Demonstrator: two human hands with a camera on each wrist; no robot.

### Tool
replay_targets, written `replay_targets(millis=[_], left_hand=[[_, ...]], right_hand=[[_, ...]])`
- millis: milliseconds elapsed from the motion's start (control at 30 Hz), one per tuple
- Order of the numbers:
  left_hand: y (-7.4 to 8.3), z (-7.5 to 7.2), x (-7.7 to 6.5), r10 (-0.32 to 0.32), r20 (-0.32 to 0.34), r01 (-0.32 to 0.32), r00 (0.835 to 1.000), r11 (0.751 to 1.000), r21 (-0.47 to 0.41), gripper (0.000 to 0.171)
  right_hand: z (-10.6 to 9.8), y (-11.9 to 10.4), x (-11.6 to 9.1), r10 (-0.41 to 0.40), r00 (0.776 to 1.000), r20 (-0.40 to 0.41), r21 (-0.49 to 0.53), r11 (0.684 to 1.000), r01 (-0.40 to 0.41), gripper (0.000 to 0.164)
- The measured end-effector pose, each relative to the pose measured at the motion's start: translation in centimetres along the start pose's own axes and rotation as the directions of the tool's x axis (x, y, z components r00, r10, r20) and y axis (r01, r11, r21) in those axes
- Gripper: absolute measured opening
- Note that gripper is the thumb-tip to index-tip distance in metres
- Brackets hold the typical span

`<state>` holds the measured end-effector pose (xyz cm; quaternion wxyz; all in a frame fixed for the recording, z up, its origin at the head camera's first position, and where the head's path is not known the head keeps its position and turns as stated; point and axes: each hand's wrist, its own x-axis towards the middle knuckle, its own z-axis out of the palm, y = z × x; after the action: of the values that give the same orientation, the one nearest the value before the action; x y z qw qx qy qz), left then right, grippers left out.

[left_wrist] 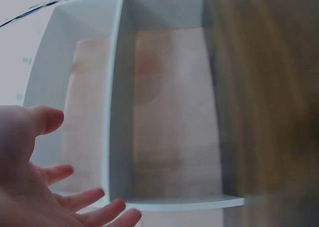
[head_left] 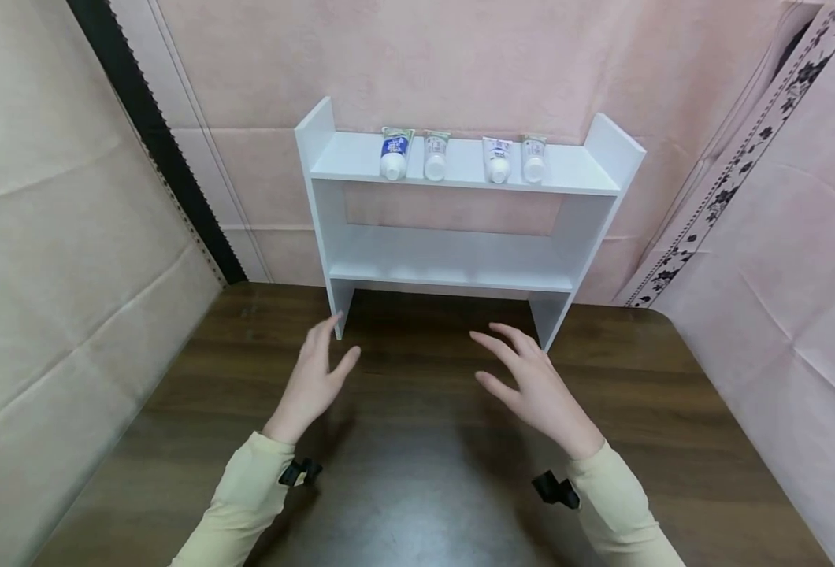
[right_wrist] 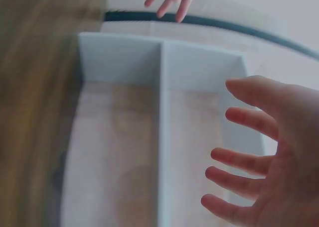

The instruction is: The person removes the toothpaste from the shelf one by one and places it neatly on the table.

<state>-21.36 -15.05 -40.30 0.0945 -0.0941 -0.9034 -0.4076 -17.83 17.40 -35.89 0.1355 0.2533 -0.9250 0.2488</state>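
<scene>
Both hands hover over the table in front of a white two-tier shelf, holding nothing. My left hand is near the shelf's left leg, thumb and fingers spread apart; the left wrist view shows the same left hand with its fingers extended. Near the right leg, my right hand has its fingers spread and lightly bent, as the right hand in the right wrist view also shows. On the top tier stand a blue-and-white tube, a white tube, another white tube and a grey-labelled tube, caps down.
The shelf stands at the back of a dark wooden table. Pale pink cloth hangs behind it, with cloth walls on the left and right. Black wrist devices, one on the left sleeve and one on the right, stick out inward.
</scene>
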Motion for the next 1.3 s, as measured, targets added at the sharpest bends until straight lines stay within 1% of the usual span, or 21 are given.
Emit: replay_targets(millis=[100,167,300,433,500,600,700,800,867,933,1033,1100,1167,1233,1300], left_hand=[[0.4,-1.1,1.1,0.007,-0.057,-0.009,0.998,0.999,-0.039,0.073],[0.6,-1.8,1.9,0.011,-0.088,-0.017,0.996,0.998,-0.063,0.076],[1.1,-3.1,3.1,0.006,-0.141,-0.022,0.99,0.994,-0.109,0.08],[1.5,-4.0,4.5,0.021,-0.196,-0.048,0.98,0.99,-0.135,0.083],[1.7,-4.3,5.3,0.027,-0.227,-0.06,0.974,0.989,-0.138,0.083],[1.9,-4.7,6.6,0.026,-0.27,-0.068,0.963,0.986,-0.15,0.082],[2.3,-5.0,7.8,0.011,-0.302,-0.064,0.953,0.984,-0.166,0.08],[2.8,-5.5,9.1,0.013,-0.335,-0.08,0.942,0.979,-0.185,0.081],[3.1,-6.0,9.9,0.013,-0.352,-0.09,0.936,0.976,-0.201,0.081],[3.6,-6.5,10.6,0.01,-0.353,-0.095,0.936,0.97,-0.222,0.083],[4.6,-7.1,11.4,-0.002,-0.332,-0.088,0.943,0.963,-0.255,0.086],[5.3,-7.4,11.8,-0.006,-0.324,-0.085,0.946,0.96,-0.268,0.088],[6.0,-7.6,12.3,-0.005,-0.319,-0.087,0.948,0.958,-0.275,0.089],[6.6,-7.8,12.8,-0.002,-0.316,-0.093,0.949,0.954,-0.285,0.09],[7.0,-8.0,13.4,0.004,-0.311,-0.101,0.95,0.949,-0.297,0.091]], right_hand=[[-1.2,-1.5,1.6,-0.088,0.996,-0.027,-0.044,0.995,0.087,0.055],[-2.1,-2.5,2.7,-0.157,0.986,-0.047,-0.088,0.984,0.152,0.056],[-3.5,-4.4,4.9,-0.291,0.954,-0.071,-0.176,0.945,0.275,0.059],[-4.7,-5.7,7.3,-0.367,0.923,-0.112,-0.241,0.911,0.333,0.058],[-5.2,-6.0,8.6,-0.384,0.913,-0.142,-0.264,0.903,0.339,0.058],[-5.8,-6.3,10.4,-0.392,0.902,-0.178,-0.292,0.897,0.332,0.06],[-6.3,-6.2,11.8,-0.387,0.9,-0.198,-0.311,0.896,0.317,0.062],[-6.7,-6.5,12.9,-0.381,0.9,-0.21,-0.333,0.894,0.301,0.064],[-7.0,-7.1,13.5,-0.391,0.896,-0.21,-0.347,0.887,0.306,0.064],[-7.2,-7.8,14.0,-0.411,0.888,-0.208,-0.37,0.873,0.317,0.064],[-7.4,-8.7,14.8,-0.436,0.875,-0.21,-0.408,0.853,0.327,0.062],[-7.5,-9.1,15.5,-0.44,0.872,-0.213,-0.438,0.841,0.318,0.061],[-7.6,-9.3,16.3,-0.43,0.877,-0.212,-0.459,0.836,0.299,0.061],[-7.6,-9.4,17.1,-0.413,0.889,-0.2,-0.471,0.836,0.282,0.062],[-7.6,-9.3,17.8,-0.387,0.904,-0.181,-0.469,0.842,0.266,0.065]])
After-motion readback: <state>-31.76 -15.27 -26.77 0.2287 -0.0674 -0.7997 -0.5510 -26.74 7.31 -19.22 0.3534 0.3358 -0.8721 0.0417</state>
